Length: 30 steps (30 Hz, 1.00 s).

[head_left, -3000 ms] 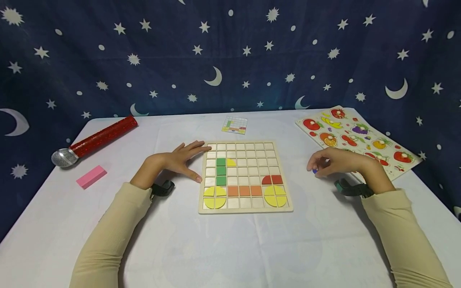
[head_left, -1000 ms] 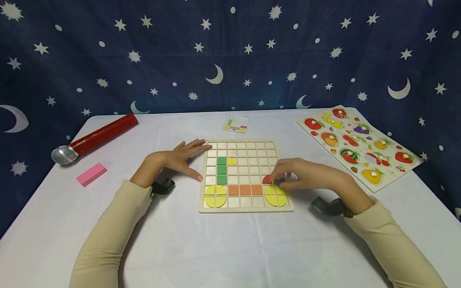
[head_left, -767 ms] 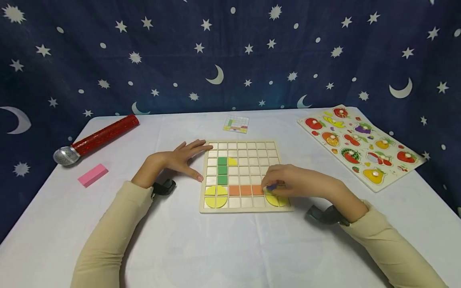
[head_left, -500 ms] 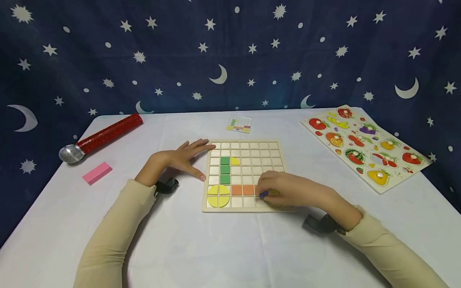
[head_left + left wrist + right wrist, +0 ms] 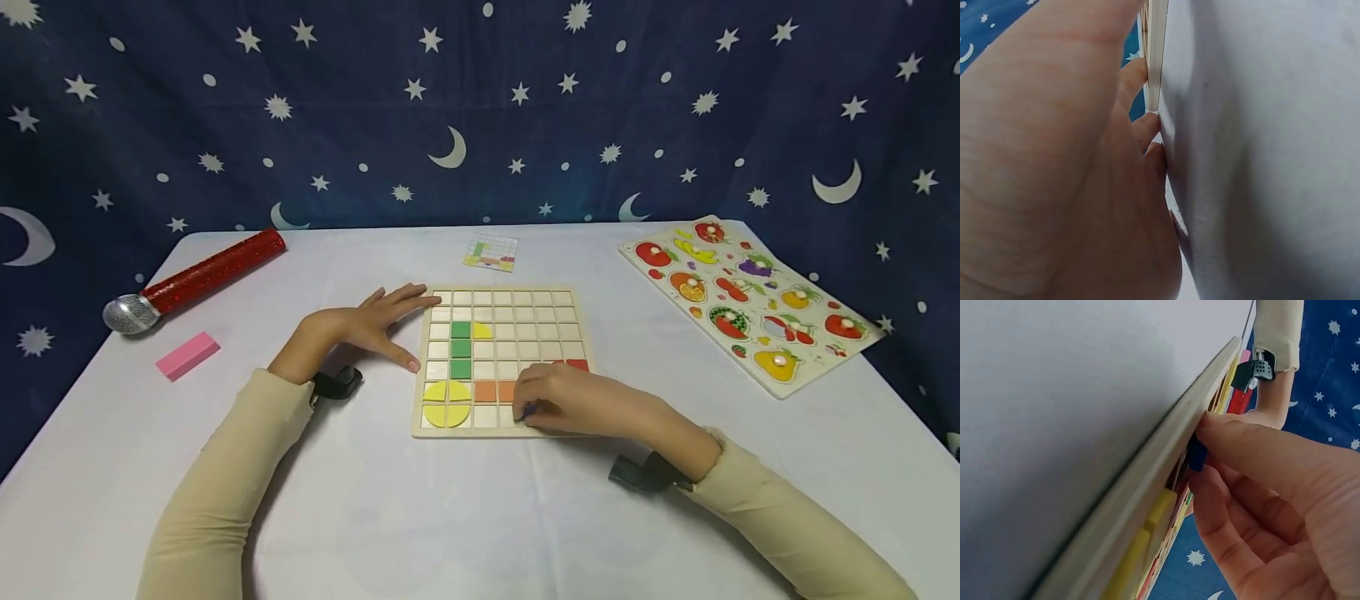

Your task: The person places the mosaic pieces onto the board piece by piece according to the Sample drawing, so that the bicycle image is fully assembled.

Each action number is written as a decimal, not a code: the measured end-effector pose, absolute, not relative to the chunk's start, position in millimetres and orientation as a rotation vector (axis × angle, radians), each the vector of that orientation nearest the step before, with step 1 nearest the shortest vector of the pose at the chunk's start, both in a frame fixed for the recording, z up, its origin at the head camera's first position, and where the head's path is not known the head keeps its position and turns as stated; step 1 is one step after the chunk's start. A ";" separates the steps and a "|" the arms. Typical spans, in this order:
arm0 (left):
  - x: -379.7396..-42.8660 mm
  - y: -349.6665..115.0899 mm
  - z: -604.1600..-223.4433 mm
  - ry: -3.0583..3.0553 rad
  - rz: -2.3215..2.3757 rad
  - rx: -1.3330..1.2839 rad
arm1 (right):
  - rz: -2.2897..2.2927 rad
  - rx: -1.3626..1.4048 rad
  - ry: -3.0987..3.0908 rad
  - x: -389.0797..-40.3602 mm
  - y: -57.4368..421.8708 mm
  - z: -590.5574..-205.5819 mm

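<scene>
A square wooden grid board [image 5: 492,432] lies mid-table, with green squares [image 5: 461,349], orange squares [image 5: 485,391], yellow quarter-circles [image 5: 446,403] and a red piece [image 5: 577,365] set in its cells. My right hand [image 5: 581,402] pinches a small blue piece [image 5: 1197,454] between thumb and fingers at the board's front row, right at the surface. It covers the board's front right corner in the head view. My left hand [image 5: 356,327] spreads its fingers along the board's left edge, thumb and fingertips touching the frame.
A small pattern card [image 5: 491,252] lies behind the board. At the right is a fruit knob puzzle [image 5: 738,300]. A red microphone [image 5: 202,277] and a pink block [image 5: 187,357] lie at the left. A starry dark blue cloth [image 5: 480,108] hangs behind the white table.
My right hand came from the right with the blue piece, passed over the red and yellow pieces, and moved left and nearer to the board's front row. The left hand stayed at the edge.
</scene>
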State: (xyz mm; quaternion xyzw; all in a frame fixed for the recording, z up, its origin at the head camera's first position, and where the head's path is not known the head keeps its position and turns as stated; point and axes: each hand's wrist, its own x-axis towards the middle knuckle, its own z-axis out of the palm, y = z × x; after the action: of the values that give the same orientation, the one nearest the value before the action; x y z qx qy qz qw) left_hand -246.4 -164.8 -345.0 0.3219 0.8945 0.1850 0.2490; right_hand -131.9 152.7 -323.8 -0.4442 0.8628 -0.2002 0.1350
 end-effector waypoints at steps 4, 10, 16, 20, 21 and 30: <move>-246.5 -166.0 -345.7 2.433 0.511 0.878 | -0.616 -1.289 2.479 -132.8 151.5 -324.8; -247.4 -166.3 -346.8 2.435 0.527 0.876 | -0.626 -1.277 2.509 -132.4 146.7 -324.6; -248.7 -165.1 -349.0 2.429 0.534 0.877 | -0.664 -1.215 2.552 -132.0 141.8 -324.4; -248.2 -163.7 -350.9 2.429 0.528 0.876 | -0.695 -1.145 2.538 -130.8 141.4 -326.1; -247.9 -163.6 -351.2 2.428 0.527 0.876 | -0.692 -1.137 2.541 -130.4 141.4 -326.8; -246.6 -161.4 -353.0 2.429 0.531 0.878 | -0.670 -1.114 2.573 -131.1 145.9 -329.0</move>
State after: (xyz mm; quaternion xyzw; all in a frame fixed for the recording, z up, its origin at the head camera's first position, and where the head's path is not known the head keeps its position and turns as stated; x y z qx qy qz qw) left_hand -246.6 -161.4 -353.0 0.3223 0.8920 0.1949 0.2498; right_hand -131.1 145.9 -329.0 -0.3833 0.8851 -0.2303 0.1290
